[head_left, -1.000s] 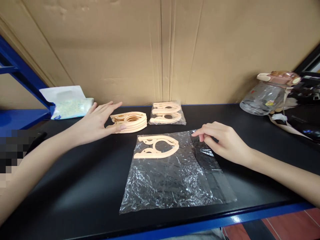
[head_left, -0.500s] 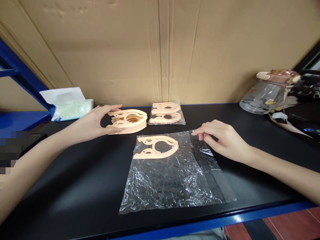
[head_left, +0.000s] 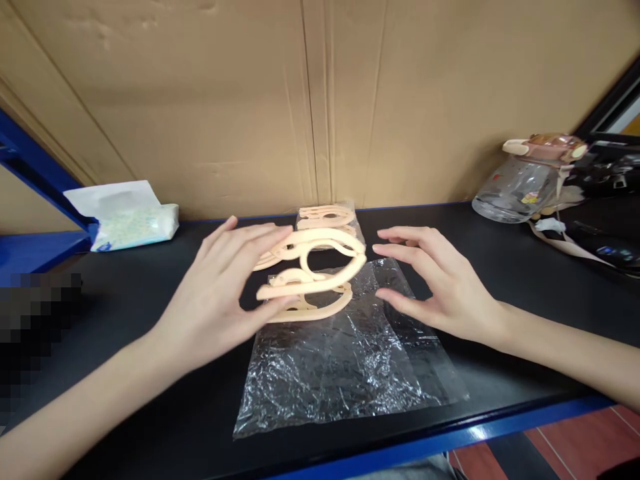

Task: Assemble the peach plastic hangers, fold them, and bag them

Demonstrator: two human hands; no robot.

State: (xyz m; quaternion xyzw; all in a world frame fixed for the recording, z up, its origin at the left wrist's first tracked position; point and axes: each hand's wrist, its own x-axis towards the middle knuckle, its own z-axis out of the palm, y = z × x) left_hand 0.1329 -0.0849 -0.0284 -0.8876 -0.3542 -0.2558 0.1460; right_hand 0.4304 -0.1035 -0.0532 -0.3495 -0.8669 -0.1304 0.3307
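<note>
My left hand (head_left: 215, 287) grips a cream folding clothes hanger (head_left: 340, 235), folded up, between thumb and fingers. It is held above a clear plastic bag (head_left: 330, 380) spread on the black table. Another folded hanger (head_left: 330, 312) lies at the bag's upper left, partly covered by the held one; whether it is in or on the bag I cannot tell. My right hand (head_left: 443, 287) is open just right of the held hanger's rounded end, fingers and thumb apart, not touching it. Behind my left fingers, part of a hanger stack (head_left: 267, 261) shows.
At the back, more folded hangers (head_left: 327, 215) lie in a clear bag against the cardboard wall (head_left: 225, 120). A pack of wipes (head_left: 135, 223) stands at back left. On the right are a clear water bottle (head_left: 517, 187) and a black bag (head_left: 600, 227).
My left hand has lifted one hanger off the stack and brought it right, over the plastic bag. My right hand has left the bag's upper edge and opened toward the hanger.
</note>
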